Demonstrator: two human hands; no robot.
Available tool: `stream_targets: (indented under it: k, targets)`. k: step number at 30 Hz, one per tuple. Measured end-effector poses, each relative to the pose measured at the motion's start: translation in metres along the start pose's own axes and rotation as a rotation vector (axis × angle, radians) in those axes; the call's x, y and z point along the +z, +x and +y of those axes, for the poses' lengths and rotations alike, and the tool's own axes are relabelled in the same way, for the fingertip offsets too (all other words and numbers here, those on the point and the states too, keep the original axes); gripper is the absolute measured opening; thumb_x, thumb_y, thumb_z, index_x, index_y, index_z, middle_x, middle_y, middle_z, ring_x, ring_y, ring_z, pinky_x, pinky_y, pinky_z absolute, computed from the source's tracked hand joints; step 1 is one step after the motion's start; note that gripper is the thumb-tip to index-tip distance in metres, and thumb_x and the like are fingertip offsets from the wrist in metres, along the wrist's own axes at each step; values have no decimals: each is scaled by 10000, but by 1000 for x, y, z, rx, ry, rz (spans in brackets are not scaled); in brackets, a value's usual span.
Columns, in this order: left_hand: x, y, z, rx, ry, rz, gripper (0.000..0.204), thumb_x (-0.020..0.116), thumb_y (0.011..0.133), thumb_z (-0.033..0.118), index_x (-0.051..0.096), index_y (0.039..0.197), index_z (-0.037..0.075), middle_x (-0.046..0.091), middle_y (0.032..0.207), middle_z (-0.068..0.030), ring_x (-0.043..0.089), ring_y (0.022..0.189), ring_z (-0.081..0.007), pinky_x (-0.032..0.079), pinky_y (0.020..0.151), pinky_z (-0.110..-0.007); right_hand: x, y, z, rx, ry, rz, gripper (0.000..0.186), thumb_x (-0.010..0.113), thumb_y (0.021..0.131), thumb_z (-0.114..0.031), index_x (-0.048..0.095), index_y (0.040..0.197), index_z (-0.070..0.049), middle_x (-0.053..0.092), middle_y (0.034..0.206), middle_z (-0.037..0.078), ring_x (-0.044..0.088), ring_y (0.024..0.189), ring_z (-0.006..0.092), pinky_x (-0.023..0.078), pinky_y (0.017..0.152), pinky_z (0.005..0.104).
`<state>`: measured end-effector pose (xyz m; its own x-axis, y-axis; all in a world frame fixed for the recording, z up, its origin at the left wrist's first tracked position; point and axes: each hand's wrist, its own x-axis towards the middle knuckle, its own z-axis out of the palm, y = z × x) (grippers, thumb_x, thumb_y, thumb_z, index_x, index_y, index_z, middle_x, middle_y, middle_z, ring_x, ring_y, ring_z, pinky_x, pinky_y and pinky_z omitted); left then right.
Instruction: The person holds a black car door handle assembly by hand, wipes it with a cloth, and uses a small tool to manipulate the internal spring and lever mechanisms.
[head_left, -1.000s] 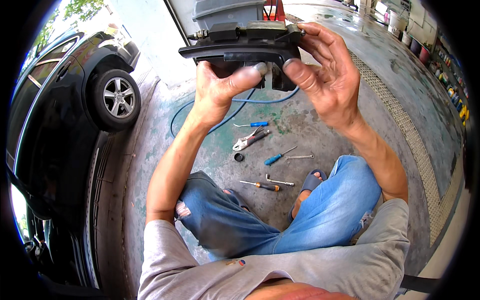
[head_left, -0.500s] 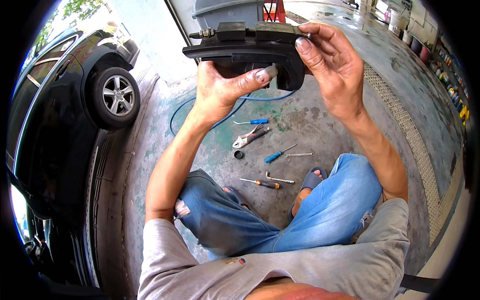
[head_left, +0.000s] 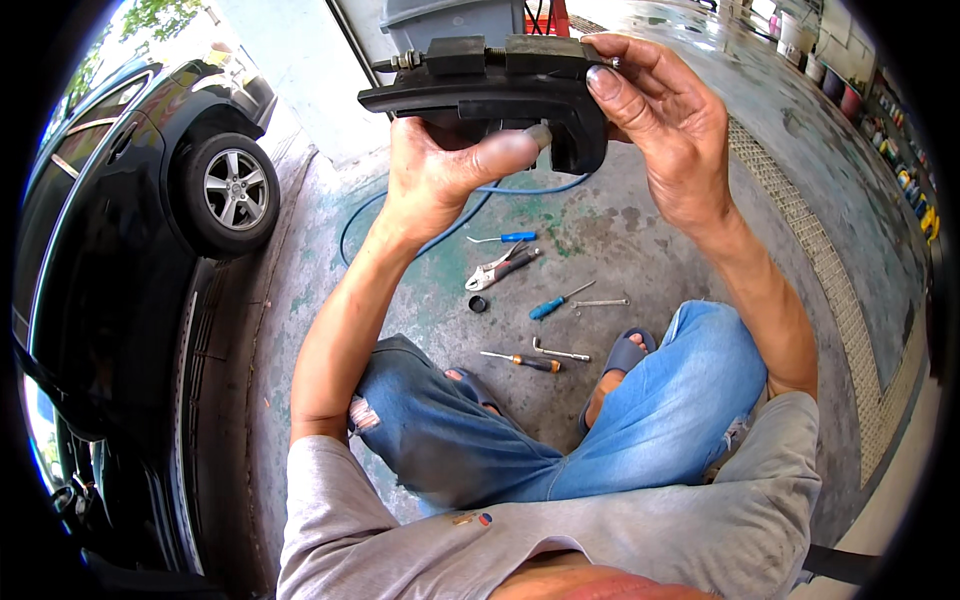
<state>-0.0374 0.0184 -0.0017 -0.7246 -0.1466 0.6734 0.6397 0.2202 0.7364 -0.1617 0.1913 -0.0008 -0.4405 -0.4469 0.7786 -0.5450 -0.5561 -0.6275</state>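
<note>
Up in front of me I hold a black mechanical part (head_left: 480, 92) with a long flat body and a hooked right end. Two dark blocks sit along its top, with a threaded rod between them and nuts at the left end. My left hand (head_left: 435, 175) is closed round its underside, thumb across the near side; its other fingers are hidden behind the part. My right hand (head_left: 665, 125) grips the right end between thumb and fingers, beside a small metal tip. Its exact kind I cannot make out.
On the concrete floor below lie locking pliers (head_left: 500, 268), a blue hooked pick (head_left: 515, 237), a blue screwdriver (head_left: 550, 306), a wrench (head_left: 600, 302), a socket wrench (head_left: 562, 351), another screwdriver (head_left: 525, 361) and a black cap (head_left: 477, 303). A blue hose (head_left: 450, 232) curves behind. A black car (head_left: 110, 230) stands at left.
The black part has shifted slightly up and to the left, with both hands still on it. My left thumb has moved a little along with it.
</note>
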Motion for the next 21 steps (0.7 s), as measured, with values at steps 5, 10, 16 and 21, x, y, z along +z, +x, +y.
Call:
stream_targets:
  k: [5,10,16,21]
  targets:
    - [-2,0,0,-2,50,-7,431,833,773,163,654,1117,-25,708,991,-76,663,876,-139,556,824,-301,-1,-1,1,25,7,-11,334,635,972,-127,586,1272,12,668,1151,109,663,993,145,602,818,299]
    - [-4,0,0,-20,69,-15,431,832,774,166,654,1117,-25,707,989,-79,666,880,-145,559,829,-304,-3,-2,1,38,20,-32,335,621,982,-141,581,1275,16,671,1145,106,667,989,146,604,816,307]
    - [-2,0,-1,12,51,-19,433,831,768,130,648,1127,-29,707,1007,-91,672,893,-157,562,834,-310,-4,-1,3,45,-19,-59,345,602,993,-156,573,1291,16,680,1113,96,669,990,145,604,822,309]
    - [-2,0,-1,21,38,-35,438,829,765,84,638,1140,-39,709,1032,-108,682,915,-172,570,839,-323,-4,-2,-3,100,-44,-106,352,617,985,-159,583,1286,20,686,1089,85,661,977,120,579,842,276]
